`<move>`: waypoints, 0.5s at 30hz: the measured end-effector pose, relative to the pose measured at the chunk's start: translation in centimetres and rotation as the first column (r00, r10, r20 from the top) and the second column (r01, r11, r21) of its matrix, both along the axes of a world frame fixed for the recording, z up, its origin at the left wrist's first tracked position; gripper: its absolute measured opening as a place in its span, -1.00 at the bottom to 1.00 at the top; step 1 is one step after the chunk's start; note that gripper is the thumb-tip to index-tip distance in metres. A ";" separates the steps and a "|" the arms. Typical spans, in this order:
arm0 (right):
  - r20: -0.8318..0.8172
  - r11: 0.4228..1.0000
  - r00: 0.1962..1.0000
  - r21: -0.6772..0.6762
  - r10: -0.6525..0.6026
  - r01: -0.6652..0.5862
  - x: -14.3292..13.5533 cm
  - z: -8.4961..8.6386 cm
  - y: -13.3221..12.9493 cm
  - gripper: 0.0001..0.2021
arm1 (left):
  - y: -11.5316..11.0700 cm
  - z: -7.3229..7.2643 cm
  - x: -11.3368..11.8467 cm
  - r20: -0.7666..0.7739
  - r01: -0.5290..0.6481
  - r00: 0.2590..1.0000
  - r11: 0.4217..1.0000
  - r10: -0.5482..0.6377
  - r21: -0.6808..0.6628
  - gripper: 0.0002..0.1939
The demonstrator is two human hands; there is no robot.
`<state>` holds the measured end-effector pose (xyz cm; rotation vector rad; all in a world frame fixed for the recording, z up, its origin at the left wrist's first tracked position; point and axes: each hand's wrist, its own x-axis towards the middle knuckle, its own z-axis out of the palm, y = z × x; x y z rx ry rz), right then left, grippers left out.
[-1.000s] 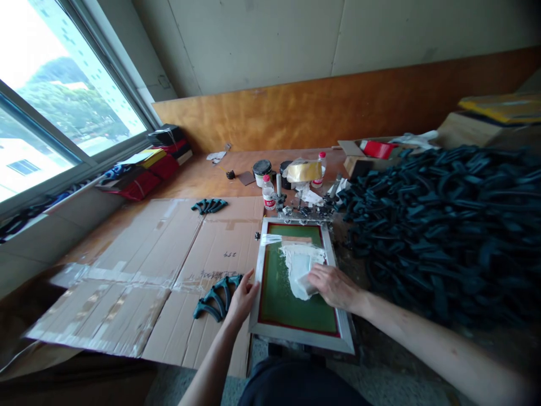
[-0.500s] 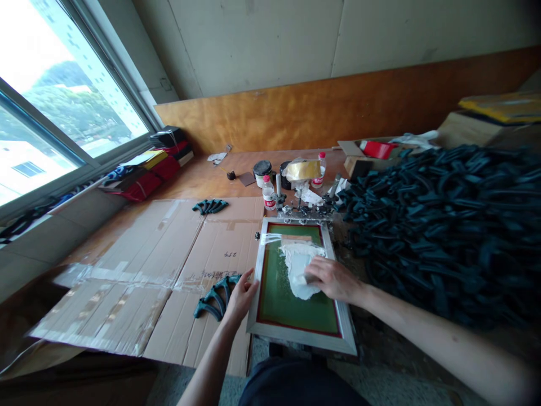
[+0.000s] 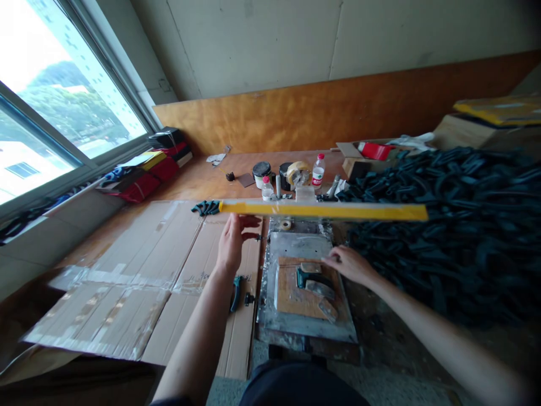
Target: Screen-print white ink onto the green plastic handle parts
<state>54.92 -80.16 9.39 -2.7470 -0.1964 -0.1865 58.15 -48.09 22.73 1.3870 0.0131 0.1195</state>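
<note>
Head view: looked first over the flattened cardboard sheet (image 3: 127,259) at left, then the heap of dark curved parts (image 3: 439,242) at right. Saw next the yellow-edged frame (image 3: 325,212), edge-on like a long bar, across the view beyond the metal base plate (image 3: 304,242). Judged stiff and fairly light for its length, awkward to balance from one end; best held by the rim, toward both ends. Below, found the base plate and, lying on top, the brown board (image 3: 287,301). Noted the left hand (image 3: 230,245) just under the frame's left part, fingers parted with a clear gap; could not tell whether touching. Noted the right hand (image 3: 350,264) by the board's upper right corner, fingertips curled close together, too blurred to tell of any hold. Last, saw the curved handle (image 3: 318,277) on the board among small blocks (image 3: 311,268), near the right fingertips but apart. Judged light, rigid, perhaps slick; best pinched across the arc, clear of the blocks.
</note>
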 end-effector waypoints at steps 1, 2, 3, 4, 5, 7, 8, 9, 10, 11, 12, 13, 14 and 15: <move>-0.035 0.997 0.997 -0.041 0.068 -0.070 -0.9 -1.3 0.8 -0.69 | -0.4 0.5 0.6 0.018 0.004 1.000 1.000 -0.004 0.003 -0.41; -0.072 0.988 0.990 -0.086 0.122 -0.128 -1.7 -2.2 1.6 -0.74 | -0.7 0.7 0.8 0.040 -0.012 0.999 1.000 0.012 -0.002 -0.41; -0.110 0.980 0.983 -0.124 0.145 -0.158 -2.4 -2.9 2.6 -0.79 | -1.1 0.5 0.6 0.052 -0.043 0.998 0.999 0.044 -0.016 -0.42; -0.149 0.977 0.980 -0.144 0.133 -0.155 -2.9 -3.2 3.5 -0.84 | -1.6 -0.2 -0.1 0.039 -0.074 0.996 0.997 0.075 -0.036 -0.43; -0.186 0.982 0.978 -0.139 0.098 -0.125 -3.4 -3.2 4.5 -0.87 | -2.1 -1.3 -1.3 -0.023 -0.071 0.997 0.996 0.070 -0.051 -0.41; -0.221 0.997 0.975 -0.079 0.002 -0.020 -4.4 -2.5 6.7 -0.88 | -3.6 -4.6 -4.8 -0.287 0.057 0.955 0.996 -0.076 -0.074 -0.34; -0.198 0.999 0.980 -0.039 -0.027 0.020 -5.1 -1.9 7.9 -0.87 | -4.4 -6.4 -6.8 -0.475 0.210 0.848 0.972 -0.234 -0.104 -0.28; -0.145 1.000 0.989 0.000 -0.015 0.016 -5.8 -1.3 9.2 -0.87 | -5.1 -8.2 -8.8 -0.611 0.296 0.721 0.942 -0.328 -0.157 -0.25; -0.074 0.998 0.996 0.034 0.051 -0.048 -6.4 -0.8 10.3 -0.88 | -5.7 -9.9 -10.6 -0.644 0.272 0.682 0.938 -0.347 -0.217 -0.27; -0.009 0.984 0.986 0.063 0.168 -0.167 -6.9 -0.3 11.1 -0.89 | -5.9 -11.3 -12.2 -0.666 0.227 0.662 0.939 -0.344 -0.260 -0.31; 0.038 0.949 0.953 0.087 0.300 -0.302 -7.3 0.1 11.4 -0.89 | -5.7 -12.5 -13.3 -0.675 0.149 0.673 0.949 -0.304 -0.278 -0.37; 0.067 0.902 0.909 0.106 0.412 -0.417 -7.3 0.2 11.1 -0.87 | -5.0 -13.4 -14.1 -0.676 0.066 0.697 0.960 -0.239 -0.272 -0.42; 0.079 0.868 0.876 0.115 0.476 -0.482 -7.1 0.3 10.1 -0.82 | -3.8 -14.2 -14.5 -0.682 -0.009 0.713 0.971 -0.162 -0.240 -0.47; 0.074 0.868 0.874 0.103 0.481 -0.486 -6.6 0.0 8.3 -0.77 | -2.0 -15.0 -14.7 -0.699 -0.081 0.712 0.981 -0.068 -0.178 -0.51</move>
